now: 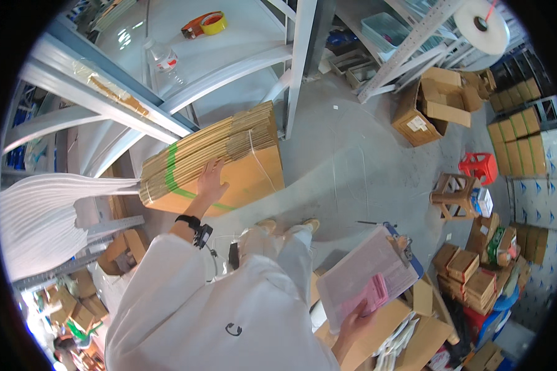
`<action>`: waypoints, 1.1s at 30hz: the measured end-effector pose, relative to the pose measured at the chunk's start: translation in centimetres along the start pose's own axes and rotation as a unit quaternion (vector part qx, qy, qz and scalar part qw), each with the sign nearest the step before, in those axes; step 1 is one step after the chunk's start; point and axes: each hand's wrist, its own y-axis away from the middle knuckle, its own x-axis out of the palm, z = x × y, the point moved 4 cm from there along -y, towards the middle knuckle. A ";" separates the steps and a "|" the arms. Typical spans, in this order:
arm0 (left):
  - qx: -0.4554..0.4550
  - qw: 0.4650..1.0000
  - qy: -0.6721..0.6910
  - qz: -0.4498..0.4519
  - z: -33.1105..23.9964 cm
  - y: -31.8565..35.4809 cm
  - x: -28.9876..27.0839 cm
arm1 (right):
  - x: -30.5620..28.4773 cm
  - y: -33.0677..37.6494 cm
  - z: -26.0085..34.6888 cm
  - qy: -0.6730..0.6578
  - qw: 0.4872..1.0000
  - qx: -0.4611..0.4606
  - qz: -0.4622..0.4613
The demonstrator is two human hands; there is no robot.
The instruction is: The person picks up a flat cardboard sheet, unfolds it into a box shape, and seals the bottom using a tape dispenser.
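The left hand [211, 179] lies flat, fingers spread, on a bundle [220, 154] of flattened cartons leaning against the shelf [136, 108]. The right hand [353, 318] pinches a clipboard [368, 275] with pink papers by its lower edge, well right of the bundle. A tape roll [205, 23] and bottle [162, 59] sit on the shelf above the bundle.

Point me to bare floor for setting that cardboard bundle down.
Bare concrete floor runs between the flat cardboard bundle, the open carton and the wooden stool. Crowded: stacked small boxes lower right.
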 end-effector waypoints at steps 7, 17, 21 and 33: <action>-0.192 0.980 0.045 -0.005 -2.8 -3.4 1.1 | 0.7 -14.7 -2.3 -0.157 0.983 -0.091 0.013; -0.207 0.948 0.081 -0.228 -8.5 -15.2 -0.1 | 4.0 -32.4 5.4 -0.085 0.971 -0.214 0.060; -0.218 0.947 0.071 -0.226 -7.6 -20.1 -1.6 | 6.0 -38.5 9.6 -0.002 0.986 -0.112 0.124; -0.134 0.984 -0.024 -0.114 -12.4 -23.4 1.3 | 12.3 -50.7 14.2 -0.105 0.937 -0.286 0.168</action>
